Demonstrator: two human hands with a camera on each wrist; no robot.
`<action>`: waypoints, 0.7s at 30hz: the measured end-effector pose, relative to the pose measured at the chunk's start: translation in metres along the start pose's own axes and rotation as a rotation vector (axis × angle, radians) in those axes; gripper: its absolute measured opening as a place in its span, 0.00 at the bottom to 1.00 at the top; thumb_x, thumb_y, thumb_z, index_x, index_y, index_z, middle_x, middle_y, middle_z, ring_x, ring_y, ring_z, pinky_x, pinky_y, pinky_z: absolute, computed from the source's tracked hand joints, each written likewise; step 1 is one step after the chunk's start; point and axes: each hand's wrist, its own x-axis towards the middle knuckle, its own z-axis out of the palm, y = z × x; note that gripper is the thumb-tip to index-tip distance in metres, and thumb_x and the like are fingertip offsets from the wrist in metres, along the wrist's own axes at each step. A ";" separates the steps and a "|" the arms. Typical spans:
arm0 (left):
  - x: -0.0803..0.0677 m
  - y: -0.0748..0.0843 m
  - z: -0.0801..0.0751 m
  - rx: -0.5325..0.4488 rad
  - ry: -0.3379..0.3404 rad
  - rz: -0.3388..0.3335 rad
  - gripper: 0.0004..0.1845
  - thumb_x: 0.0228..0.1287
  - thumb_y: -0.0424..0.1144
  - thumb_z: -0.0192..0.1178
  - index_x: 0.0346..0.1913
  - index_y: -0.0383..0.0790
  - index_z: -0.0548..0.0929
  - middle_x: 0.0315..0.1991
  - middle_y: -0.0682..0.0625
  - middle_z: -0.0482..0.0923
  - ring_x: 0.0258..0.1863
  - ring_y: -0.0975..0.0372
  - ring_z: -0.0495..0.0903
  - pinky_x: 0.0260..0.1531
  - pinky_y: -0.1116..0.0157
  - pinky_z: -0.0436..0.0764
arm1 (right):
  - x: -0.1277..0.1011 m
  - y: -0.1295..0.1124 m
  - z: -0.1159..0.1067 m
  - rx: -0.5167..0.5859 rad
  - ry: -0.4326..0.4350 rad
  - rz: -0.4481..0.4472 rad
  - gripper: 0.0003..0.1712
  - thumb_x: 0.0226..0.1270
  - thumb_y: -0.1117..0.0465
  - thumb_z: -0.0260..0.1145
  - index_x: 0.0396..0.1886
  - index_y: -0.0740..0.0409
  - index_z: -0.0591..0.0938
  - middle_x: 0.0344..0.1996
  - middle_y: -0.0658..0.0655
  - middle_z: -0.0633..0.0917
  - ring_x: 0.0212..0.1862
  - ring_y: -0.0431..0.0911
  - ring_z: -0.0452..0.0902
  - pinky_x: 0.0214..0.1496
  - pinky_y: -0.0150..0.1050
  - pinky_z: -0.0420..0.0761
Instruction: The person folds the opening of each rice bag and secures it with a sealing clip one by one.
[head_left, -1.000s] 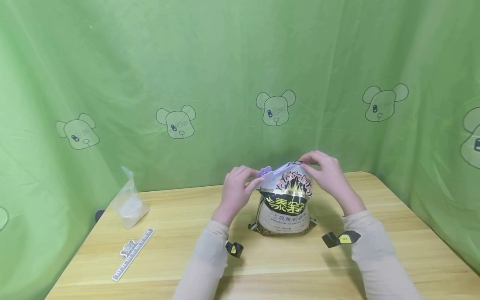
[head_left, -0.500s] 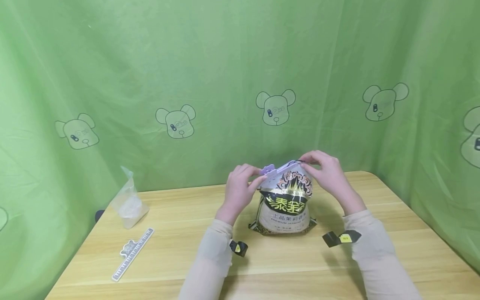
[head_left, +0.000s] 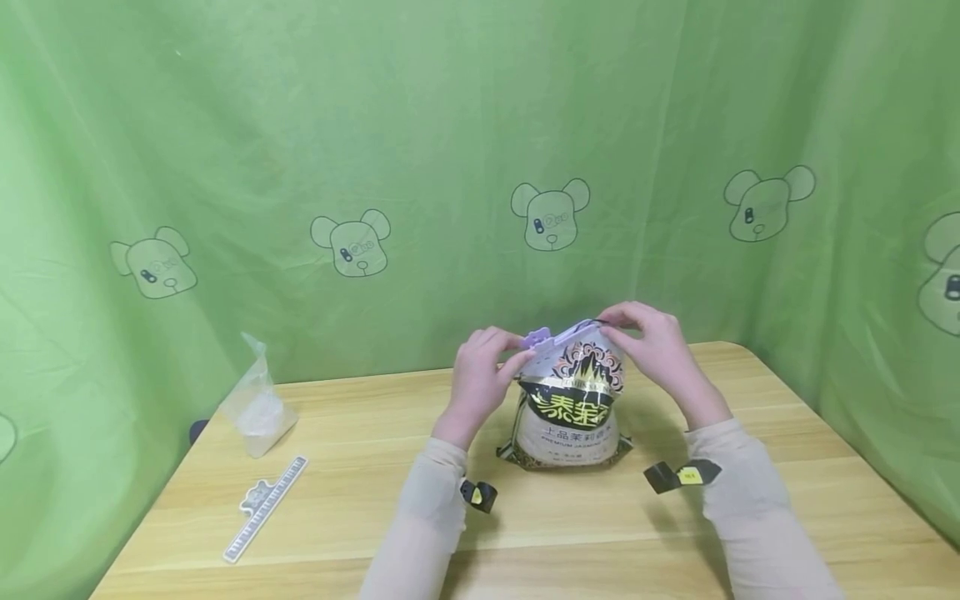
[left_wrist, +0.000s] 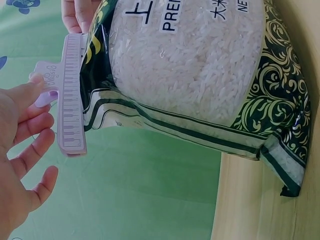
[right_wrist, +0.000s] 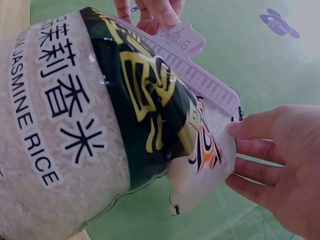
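centrally on the wooden surface [head_left: 360, 508], a bag of jasmine rice [head_left: 570, 408] stands upright, a little toward the far edge, its printed front facing the viewer. a lilac sealing clip [head_left: 555, 337] with piano-key markings runs along the folded top of the bag. the clip's long axis goes left to right and tilts slightly, its right end higher than its left.

the left hand [head_left: 480, 383] is at the clip's left end, where a small lilac tab [left_wrist: 47, 80] sticks out. in the left wrist view its fingers [left_wrist: 27, 125] curl lightly against that tab, touching it; whether they actually pinch it cannot be told. the right hand [head_left: 652, 342] is at the clip's right end, fingers bent over the top corner of the bag. in the right wrist view its fingertips [right_wrist: 240, 129] press on the clear plastic corner just below the clip's end, with the hand fairly straight rather than closed round anything. so the clip lies between the two hands, each one touching or just beside its own end, neither nearer than the other.

well apart at the far left of the surface sits a small clear plastic bag [head_left: 257, 408] holding something white, and nearer the viewer a second pale clip [head_left: 266, 508] with the same key pattern lies flat. a green curtain [head_left: 300, 125] printed with bear heads hangs behind and at both sides.
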 end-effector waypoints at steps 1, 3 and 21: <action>0.000 0.000 0.000 0.001 -0.001 0.001 0.14 0.63 0.50 0.62 0.44 0.46 0.84 0.41 0.55 0.84 0.44 0.62 0.78 0.51 0.61 0.77 | 0.000 0.000 -0.001 0.004 -0.007 0.004 0.12 0.67 0.63 0.64 0.47 0.63 0.81 0.47 0.66 0.85 0.50 0.61 0.81 0.56 0.61 0.77; 0.000 0.000 -0.001 -0.001 -0.007 0.002 0.14 0.63 0.50 0.62 0.44 0.45 0.84 0.41 0.55 0.84 0.44 0.62 0.78 0.51 0.60 0.77 | 0.000 0.000 -0.002 0.013 -0.025 0.014 0.13 0.67 0.62 0.64 0.48 0.63 0.81 0.48 0.66 0.84 0.51 0.61 0.80 0.57 0.61 0.77; -0.002 -0.004 0.000 0.002 0.024 0.036 0.14 0.63 0.51 0.62 0.44 0.46 0.84 0.41 0.54 0.84 0.43 0.62 0.78 0.48 0.62 0.77 | 0.000 0.015 -0.013 0.010 -0.152 0.070 0.21 0.71 0.53 0.61 0.55 0.64 0.78 0.54 0.68 0.82 0.56 0.62 0.78 0.61 0.61 0.74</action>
